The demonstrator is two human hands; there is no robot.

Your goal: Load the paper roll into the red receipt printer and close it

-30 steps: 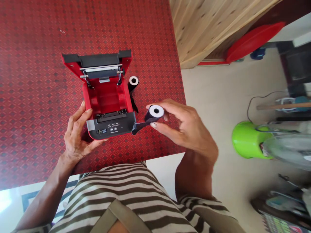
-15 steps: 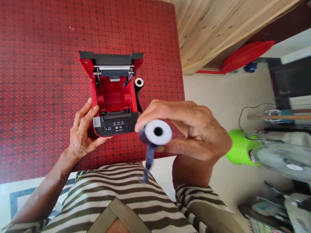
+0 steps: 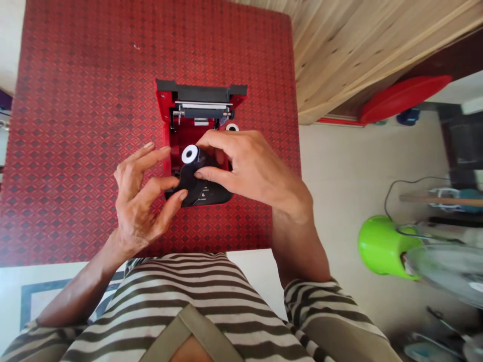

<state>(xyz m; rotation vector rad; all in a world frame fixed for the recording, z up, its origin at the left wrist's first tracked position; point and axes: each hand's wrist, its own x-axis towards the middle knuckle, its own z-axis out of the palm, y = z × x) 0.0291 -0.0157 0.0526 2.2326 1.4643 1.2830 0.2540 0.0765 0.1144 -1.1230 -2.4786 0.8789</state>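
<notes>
In the head view, my right hand [image 3: 245,166] grips a paper roll [image 3: 189,154] with a white end, a dark hole in its core and a dark outer side. It holds the roll above the red bay of a small red and black receipt printer [image 3: 199,94], whose lid stands raised. From the roll a dark loose end [image 3: 186,176] hangs over the printer's black front panel. My left hand [image 3: 145,193] is at the printer's left side, its thumb and index finger closing on that loose end. Its other fingers are spread beside the red wall.
A second paper roll [image 3: 232,127] stands behind the printer's right side, partly hidden by my right hand. The red patterned tabletop [image 3: 94,100] ends near my striped top. On the floor to the right are a green bucket [image 3: 381,246] and a fan [image 3: 445,269].
My right hand has carried the paper roll leftward and up, over the printer. My left hand has left the printer's side and come to the roll's loose end. The view has shifted slightly.
</notes>
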